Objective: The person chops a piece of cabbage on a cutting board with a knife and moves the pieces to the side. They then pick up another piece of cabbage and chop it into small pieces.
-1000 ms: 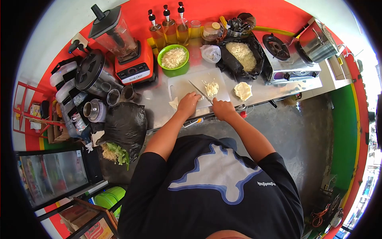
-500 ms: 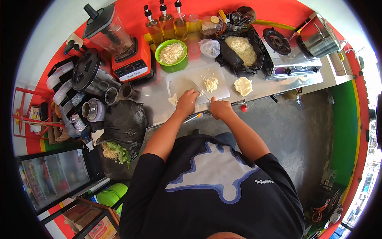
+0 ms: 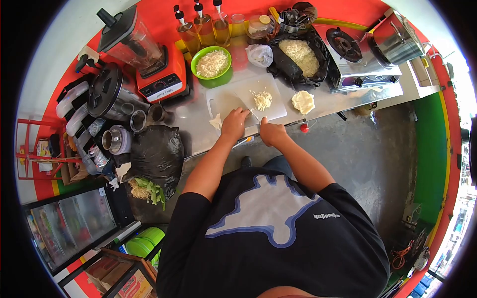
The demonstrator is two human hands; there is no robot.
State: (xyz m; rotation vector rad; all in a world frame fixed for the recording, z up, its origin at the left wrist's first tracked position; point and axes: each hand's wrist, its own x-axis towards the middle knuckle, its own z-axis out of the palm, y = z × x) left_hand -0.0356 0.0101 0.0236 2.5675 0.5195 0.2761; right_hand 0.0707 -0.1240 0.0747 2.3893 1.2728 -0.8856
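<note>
My right hand (image 3: 273,133) is wrapped around the handle of a knife (image 3: 251,113), whose thin blade slants up and left across the white cutting board (image 3: 226,96). My left hand (image 3: 234,123) is on the board left of the blade, fingers curled and pressed together; whatever lies under the fingertips is mostly hidden. Beyond the blade lies a small pile of pale, thin-cut shreds (image 3: 262,101). A flat pale scrap (image 3: 215,121) rests at the board's left edge. Right of the board sits a round, pale, layered piece (image 3: 303,102) on the steel counter.
A green bowl (image 3: 218,78) of pale shreds stands behind the board, near a red blender (image 3: 161,82) and several pump bottles (image 3: 203,29). A black bag (image 3: 323,67) holds more shreds beside the gas stove (image 3: 365,74). Another black bag (image 3: 156,154) hangs at left.
My right hand and the knife have shifted slightly left and down, close to my left hand, which stays nearly in place. The whole view has shifted a little.
</note>
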